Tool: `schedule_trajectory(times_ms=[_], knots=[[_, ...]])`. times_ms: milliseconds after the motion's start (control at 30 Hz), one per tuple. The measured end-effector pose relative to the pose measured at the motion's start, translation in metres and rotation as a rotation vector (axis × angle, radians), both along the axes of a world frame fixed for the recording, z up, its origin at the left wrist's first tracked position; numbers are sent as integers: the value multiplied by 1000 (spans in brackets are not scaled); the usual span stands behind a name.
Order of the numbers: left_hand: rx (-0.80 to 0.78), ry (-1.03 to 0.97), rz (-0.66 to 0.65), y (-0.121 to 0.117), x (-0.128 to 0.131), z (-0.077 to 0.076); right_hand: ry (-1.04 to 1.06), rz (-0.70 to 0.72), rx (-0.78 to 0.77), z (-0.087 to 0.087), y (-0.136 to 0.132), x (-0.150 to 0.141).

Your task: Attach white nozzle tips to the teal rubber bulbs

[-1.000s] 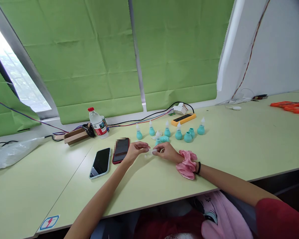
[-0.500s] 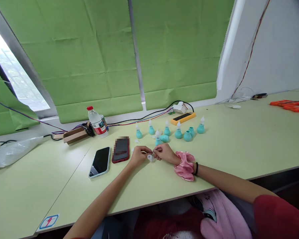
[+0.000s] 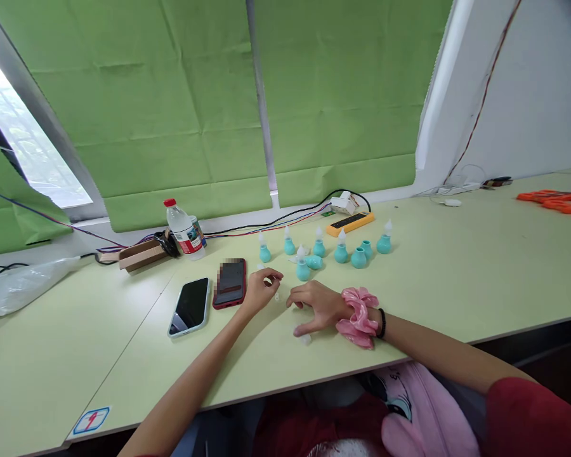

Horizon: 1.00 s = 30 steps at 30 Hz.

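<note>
My left hand (image 3: 261, 290) is above the table with its thumb and finger curled together into a ring. Whatever those fingertips hold, if anything, is too small to make out. A tiny whitish piece (image 3: 276, 296) shows just below them. My right hand (image 3: 318, 304), with a pink scrunchie (image 3: 359, 317) at the wrist, is spread with thumb and fingers apart. By its thumb lies a small translucent white piece (image 3: 305, 339). Beyond my hands stand several turquoise round bottles, most topped with white pointed tips; the nearest bottle (image 3: 303, 271) is beside another turquoise bottle (image 3: 314, 261) lying on its side.
Two phones lie at left, one pale-edged (image 3: 190, 308) and one red-cased (image 3: 229, 284). Behind them are a red-capped water bottle (image 3: 184, 230) and an open cardboard box (image 3: 143, 255). A yellow power strip (image 3: 351, 224) and cables run along the back. Orange scissors (image 3: 554, 201) lie far right.
My hands have come apart from meeting fingertips. The left has shifted slightly left and up; the right has opened and moved down, and a white piece now lies by its thumb.
</note>
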<state>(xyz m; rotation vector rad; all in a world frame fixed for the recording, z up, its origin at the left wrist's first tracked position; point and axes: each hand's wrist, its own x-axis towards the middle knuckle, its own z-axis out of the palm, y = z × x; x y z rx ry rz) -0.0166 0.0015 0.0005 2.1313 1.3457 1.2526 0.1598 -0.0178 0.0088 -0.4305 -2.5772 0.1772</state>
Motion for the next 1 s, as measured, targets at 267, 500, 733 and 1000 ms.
schedule_trajectory(times_ms=[267,500,733,1000], knots=[[-104,354,-75,1,-17,10,-184,-28,-87,-4,-5,-4],[-177,517,-242,1,-22,12,-101,-138,-110,-13,10,-1],[-92,447,-233,-2,-15,12,104,-314,-125,-19,30,0],[-199,2,-191,0,-9,9,203,-288,-356,-24,33,-2]])
